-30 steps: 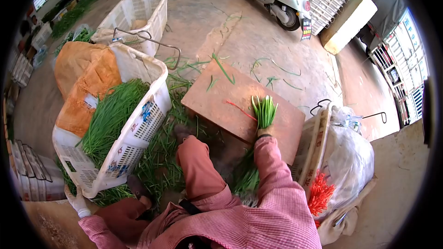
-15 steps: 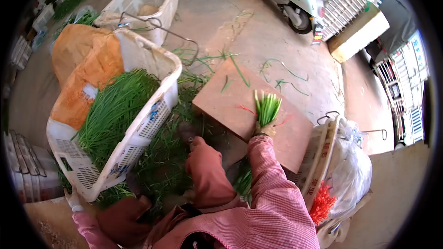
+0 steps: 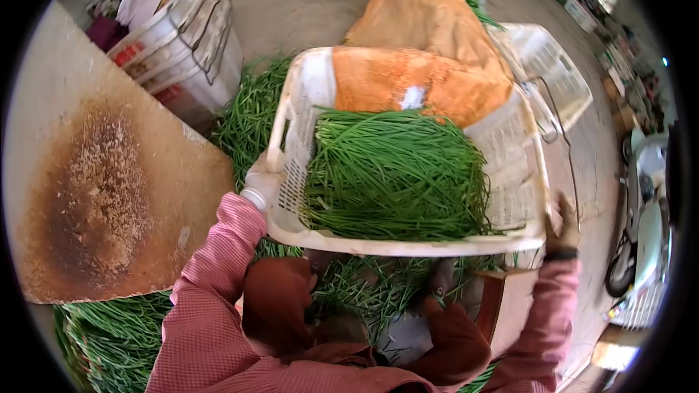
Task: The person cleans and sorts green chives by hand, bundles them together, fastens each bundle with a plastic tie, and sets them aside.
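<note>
A white plastic basket (image 3: 408,246) stands in front of my knees, with long green stalks (image 3: 400,175) lying in it. An orange-stained cloth (image 3: 429,76) covers its far side. My left hand (image 3: 266,180), in a whitish glove, is closed on the basket's left rim. Beside the right rim is my right hand (image 3: 563,225), bare, with its fingers apart and nothing held in it. Whether its fingertips touch the rim is unclear.
Stacked white baskets (image 3: 182,44) stand at the upper left, behind a stained board (image 3: 109,196). Another white basket (image 3: 553,65) is beyond the cloth. A long metal hook (image 3: 566,131) hangs at the right. Loose stalks (image 3: 364,284) cover the floor; a scooter (image 3: 648,225) is far right.
The view has swung left onto the basket. My right hand has let go of the small green bunch and moved to the basket's right side. My left hand remains at the basket's rim.
</note>
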Demonstrator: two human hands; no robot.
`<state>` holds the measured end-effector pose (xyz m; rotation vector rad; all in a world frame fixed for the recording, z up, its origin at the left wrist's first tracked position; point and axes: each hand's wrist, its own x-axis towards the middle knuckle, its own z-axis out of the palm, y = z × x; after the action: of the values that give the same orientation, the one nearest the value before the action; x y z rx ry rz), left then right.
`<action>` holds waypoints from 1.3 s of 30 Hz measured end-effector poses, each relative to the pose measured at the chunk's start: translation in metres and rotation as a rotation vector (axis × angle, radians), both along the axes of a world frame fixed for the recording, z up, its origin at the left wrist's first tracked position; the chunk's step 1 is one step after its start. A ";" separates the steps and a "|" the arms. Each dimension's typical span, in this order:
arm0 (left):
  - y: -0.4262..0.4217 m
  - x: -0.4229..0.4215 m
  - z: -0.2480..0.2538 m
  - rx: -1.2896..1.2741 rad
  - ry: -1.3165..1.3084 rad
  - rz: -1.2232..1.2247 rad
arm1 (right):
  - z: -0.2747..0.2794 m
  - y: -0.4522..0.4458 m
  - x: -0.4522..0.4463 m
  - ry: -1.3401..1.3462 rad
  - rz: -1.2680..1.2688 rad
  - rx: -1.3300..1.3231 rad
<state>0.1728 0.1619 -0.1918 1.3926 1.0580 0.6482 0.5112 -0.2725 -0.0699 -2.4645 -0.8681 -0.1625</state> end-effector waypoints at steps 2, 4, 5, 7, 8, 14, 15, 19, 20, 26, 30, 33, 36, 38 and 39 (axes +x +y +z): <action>0.006 -0.005 -0.004 0.120 0.166 -0.114 | 0.000 0.125 -0.030 -0.013 0.305 -0.105; 0.000 -0.003 0.021 0.113 0.313 -0.096 | -0.034 0.222 -0.052 -0.018 0.609 -0.145; 0.004 -0.005 0.005 0.157 0.281 -0.084 | -0.052 0.261 -0.067 -0.034 0.625 -0.214; 0.007 -0.011 -0.015 0.219 0.245 -0.088 | -0.107 0.328 -0.084 -0.063 0.651 -0.272; 0.006 -0.011 -0.013 0.235 0.243 -0.105 | -0.127 0.359 -0.091 -0.048 0.663 -0.296; 0.005 -0.014 0.017 0.085 0.246 -0.169 | -0.216 0.477 -0.134 0.019 0.531 -0.468; 0.006 -0.014 0.016 0.062 0.226 -0.197 | -0.226 0.485 -0.138 0.035 0.515 -0.594; 0.006 -0.014 0.003 -0.083 -0.065 -0.222 | -0.259 0.495 -0.133 -0.043 0.478 -0.792; 0.007 -0.014 0.003 -0.091 -0.072 -0.214 | -0.262 0.496 -0.132 -0.087 0.477 -0.907; 0.006 -0.015 0.003 -0.112 -0.153 -0.219 | -0.245 0.441 -0.119 -0.047 0.588 -0.769; 0.005 -0.015 0.000 -0.145 -0.177 -0.215 | -0.244 0.401 -0.102 -0.090 0.710 -0.662; 0.005 -0.014 0.000 -0.197 -0.222 -0.215 | -0.241 0.404 -0.097 -0.189 0.759 -0.573; 0.006 -0.015 -0.001 -0.204 -0.237 -0.215 | -0.221 0.427 -0.101 -0.074 0.705 -0.600; 0.005 -0.015 -0.003 -0.209 -0.240 -0.215 | -0.222 0.443 -0.108 -0.118 0.735 -0.561; 0.004 -0.015 -0.004 -0.211 -0.249 -0.212 | -0.218 0.453 -0.113 -0.191 0.760 -0.563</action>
<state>0.1574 0.1663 -0.1955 1.1859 0.7461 0.5225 0.3986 0.1803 -0.2878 -2.4023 -2.0939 0.1424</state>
